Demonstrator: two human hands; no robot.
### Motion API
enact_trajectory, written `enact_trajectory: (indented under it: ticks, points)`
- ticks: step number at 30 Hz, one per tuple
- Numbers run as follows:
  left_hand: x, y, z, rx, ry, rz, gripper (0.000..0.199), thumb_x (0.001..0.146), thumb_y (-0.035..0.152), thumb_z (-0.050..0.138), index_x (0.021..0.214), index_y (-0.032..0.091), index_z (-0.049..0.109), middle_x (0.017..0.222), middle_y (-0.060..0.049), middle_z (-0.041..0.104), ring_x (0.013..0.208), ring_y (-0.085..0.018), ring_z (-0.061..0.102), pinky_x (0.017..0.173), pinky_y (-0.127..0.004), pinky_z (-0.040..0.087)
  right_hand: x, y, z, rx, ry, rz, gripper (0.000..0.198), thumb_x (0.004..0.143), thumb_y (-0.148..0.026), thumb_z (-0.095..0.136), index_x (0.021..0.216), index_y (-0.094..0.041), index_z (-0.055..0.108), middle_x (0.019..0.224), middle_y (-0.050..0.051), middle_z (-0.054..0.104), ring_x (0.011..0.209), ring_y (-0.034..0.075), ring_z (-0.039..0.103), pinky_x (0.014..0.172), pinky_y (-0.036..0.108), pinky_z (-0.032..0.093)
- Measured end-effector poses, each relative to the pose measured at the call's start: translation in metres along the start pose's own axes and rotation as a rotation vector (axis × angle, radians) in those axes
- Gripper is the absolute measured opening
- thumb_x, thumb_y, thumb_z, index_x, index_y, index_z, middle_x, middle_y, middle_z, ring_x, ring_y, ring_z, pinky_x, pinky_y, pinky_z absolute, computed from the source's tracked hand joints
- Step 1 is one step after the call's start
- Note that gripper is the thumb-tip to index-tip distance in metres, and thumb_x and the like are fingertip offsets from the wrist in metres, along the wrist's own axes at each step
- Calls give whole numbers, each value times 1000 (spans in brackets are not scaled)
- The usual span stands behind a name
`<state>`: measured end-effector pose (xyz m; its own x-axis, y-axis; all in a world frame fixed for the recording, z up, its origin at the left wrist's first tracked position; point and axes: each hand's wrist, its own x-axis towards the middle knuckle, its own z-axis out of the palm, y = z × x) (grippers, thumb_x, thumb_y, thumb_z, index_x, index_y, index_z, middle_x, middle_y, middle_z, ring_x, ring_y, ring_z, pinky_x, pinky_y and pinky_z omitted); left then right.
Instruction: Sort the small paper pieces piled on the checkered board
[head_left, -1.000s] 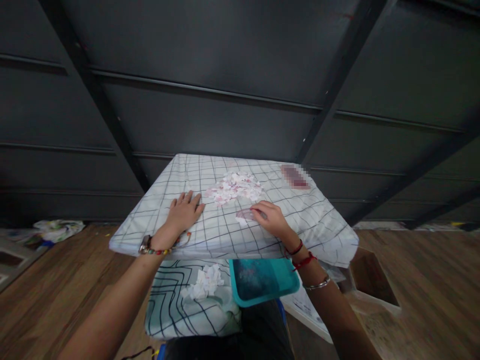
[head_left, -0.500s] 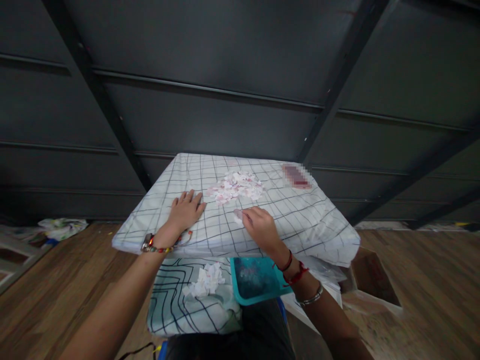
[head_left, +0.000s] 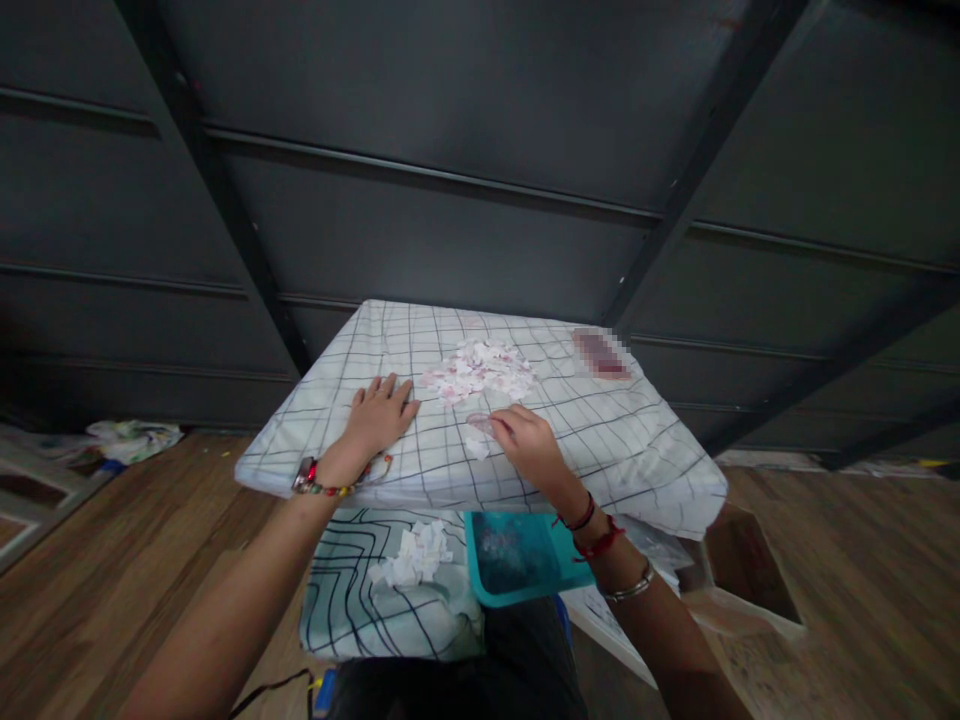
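My left hand (head_left: pixel 380 415) lies flat on the white checked cloth (head_left: pixel 322 420), fingers spread, holding nothing. My right hand (head_left: pixel 531 447) pinches a small, thin, see-through pinkish piece (head_left: pixel 481 424) between thumb and fingertips; its exact kind is too small to make out. Just below that piece, a white scrap of paper (head_left: pixel 478 447) rests on the cloth. Beyond both hands spreads a heap of small white and pinkish scraps (head_left: pixel 480 372).
A teal plastic tray (head_left: pixel 504 598) sits at my lap, beside a folded green cloth (head_left: pixel 352 600) bearing more white scraps (head_left: pixel 417 555). A blurred-out reddish object (head_left: pixel 602 354) lies at the table's far right. An open cardboard box (head_left: pixel 750 565) stands on the floor at right.
The see-through piece now shows more plainly in my right hand's pinch, with the white scrap separate below it. My left hand stays flat on the cloth. The view has shifted slightly.
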<state>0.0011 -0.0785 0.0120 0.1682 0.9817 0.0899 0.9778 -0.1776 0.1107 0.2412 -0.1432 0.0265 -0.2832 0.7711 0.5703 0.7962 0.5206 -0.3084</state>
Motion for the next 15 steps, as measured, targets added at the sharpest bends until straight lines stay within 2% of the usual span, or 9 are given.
enact_trajectory:
  ticks: [4, 9, 12, 15]
  points:
    - [-1, 1, -1, -4, 0, -2, 57, 92, 48, 21, 140, 21, 37, 149, -10, 29, 136, -30, 23, 107, -48, 20, -9, -15, 2, 48, -5, -30, 18, 89, -16, 46, 84, -19, 64, 80, 5, 64, 78, 17, 59, 73, 27, 47]
    - [-1, 0, 0, -4, 5, 2, 58, 92, 47, 21, 140, 21, 36, 149, -10, 29, 136, -30, 23, 107, -49, 20, -12, -34, 2, 42, -76, -35, 19, 90, -18, 45, 85, -19, 64, 78, 5, 63, 75, 17, 58, 71, 29, 47]
    - [-1, 0, 0, -8, 10, 5, 58, 92, 48, 21, 140, 20, 36, 149, -11, 29, 136, -31, 23, 107, -49, 20, -12, -36, 1, 35, -89, -39, 19, 89, -18, 46, 85, -19, 64, 77, 5, 63, 75, 18, 58, 71, 30, 47]
    - [-1, 0, 0, -12, 13, 8, 58, 92, 48, 21, 140, 20, 36, 149, -11, 29, 136, -31, 23, 107, -49, 20, -11, -32, -2, 6, -43, -18, 20, 90, -18, 45, 86, -19, 64, 78, 6, 63, 76, 18, 58, 73, 30, 46]
